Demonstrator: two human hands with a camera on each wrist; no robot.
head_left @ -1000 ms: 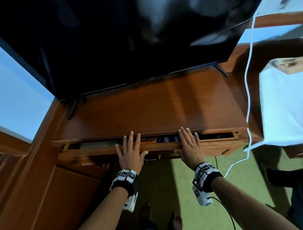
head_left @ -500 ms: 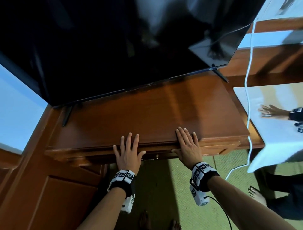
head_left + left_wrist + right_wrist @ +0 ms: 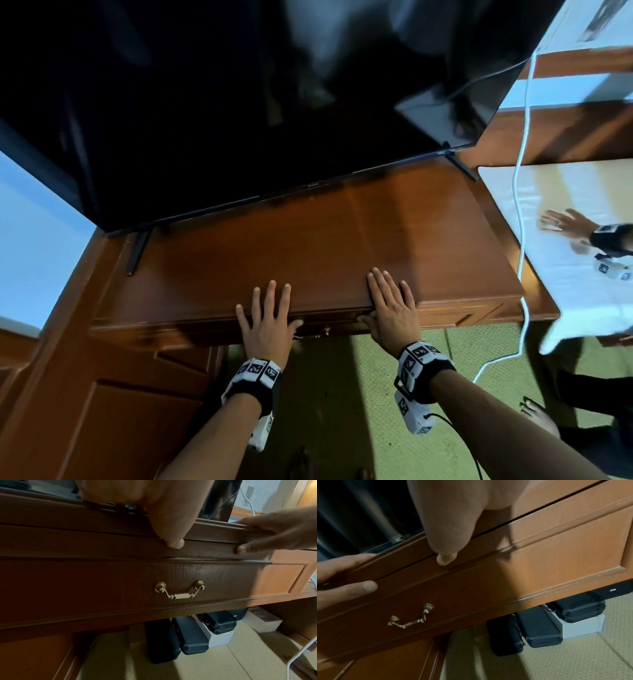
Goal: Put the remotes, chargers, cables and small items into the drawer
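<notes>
The wooden drawer (image 3: 223, 582) with a brass handle (image 3: 180, 591) sits pushed in flush under the desk top (image 3: 308, 246); its contents are hidden. My left hand (image 3: 267, 318) lies flat on the desk's front edge, fingers straight, thumb against the drawer front (image 3: 505, 581). My right hand (image 3: 392, 305) lies flat a little to the right in the same way, thumb on the drawer's upper edge. The handle (image 3: 411, 616) hangs between and below the two thumbs. Neither hand holds anything.
A large black TV (image 3: 239, 102) stands at the back of the desk. A white cable (image 3: 522, 240) hangs down the right side. Another person's hand (image 3: 565, 226) rests on a white cloth at right. Black cases (image 3: 188, 635) and white boxes sit on the carpet under the desk.
The drawer stood a little open one second ago, with items showing inside; both hands pushed it in and it is now flush. The hands stay flat on the desk edge.
</notes>
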